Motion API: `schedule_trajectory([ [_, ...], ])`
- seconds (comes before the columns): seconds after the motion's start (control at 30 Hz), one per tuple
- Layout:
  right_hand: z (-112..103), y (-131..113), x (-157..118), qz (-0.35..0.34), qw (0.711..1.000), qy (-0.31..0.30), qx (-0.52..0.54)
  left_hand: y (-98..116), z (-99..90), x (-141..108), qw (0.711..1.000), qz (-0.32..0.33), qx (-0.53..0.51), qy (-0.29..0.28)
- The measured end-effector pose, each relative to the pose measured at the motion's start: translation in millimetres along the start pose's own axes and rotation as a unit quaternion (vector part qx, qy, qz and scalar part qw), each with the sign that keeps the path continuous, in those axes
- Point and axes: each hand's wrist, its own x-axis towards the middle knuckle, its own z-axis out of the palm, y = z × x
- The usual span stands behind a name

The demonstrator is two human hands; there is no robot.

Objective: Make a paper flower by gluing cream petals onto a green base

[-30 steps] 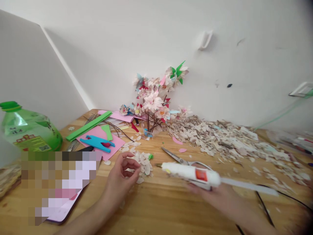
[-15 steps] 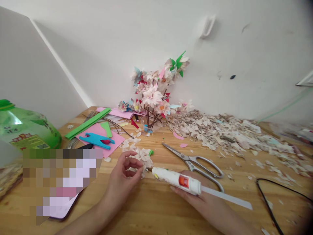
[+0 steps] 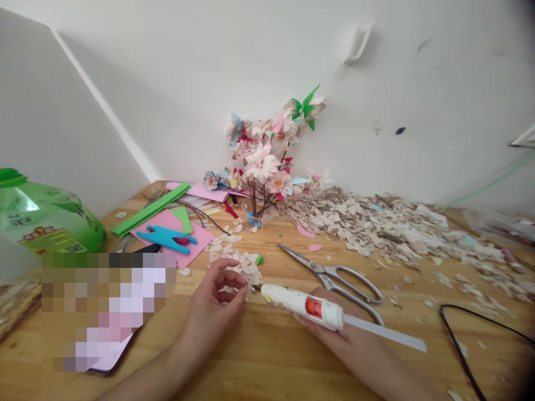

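My right hand (image 3: 334, 334) is wrapped round a white hot glue gun (image 3: 288, 299), its nozzle pointing left. A pale glue stick (image 3: 387, 332) juts out of the gun's rear end. Just left of the nozzle tip, my left hand (image 3: 219, 295) is curled, thumb and fingertips pinched together. Whatever sits in that pinch is too small or hidden to make out. Whitish petals (image 3: 249, 268) with a bit of green lie behind these fingers. Metal scissors (image 3: 320, 270) rest on the table beyond the glue gun, blades partly apart.
Handmade flowers (image 3: 261, 162) stand in a small clear cup by the wall. A heap of dried petals (image 3: 376, 223) spreads at the right, near a black cord (image 3: 453, 340). To the left are pink paper (image 3: 200, 239), blue cut paper (image 3: 165, 238), a green bottle (image 3: 50, 214) and a pixelated phone-like object (image 3: 111, 356).
Both hands and the glue gun hold nearly the same position. The whole view has shifted very slightly.
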Motion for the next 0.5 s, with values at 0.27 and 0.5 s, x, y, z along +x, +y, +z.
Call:
schedule_trajectory([
  [0.27,-1.3,-1.5,1.3,-0.009,1.000,0.003,-0.014,-2.6,0.3,0.4,1.000,-0.014,-0.022,0.001],
  [0.5,-1.3,-2.0,2.3,-0.009,1.000,-0.004,-0.028,-3.4,-0.2,-0.1,0.999,-0.017,-0.035,-0.005],
])
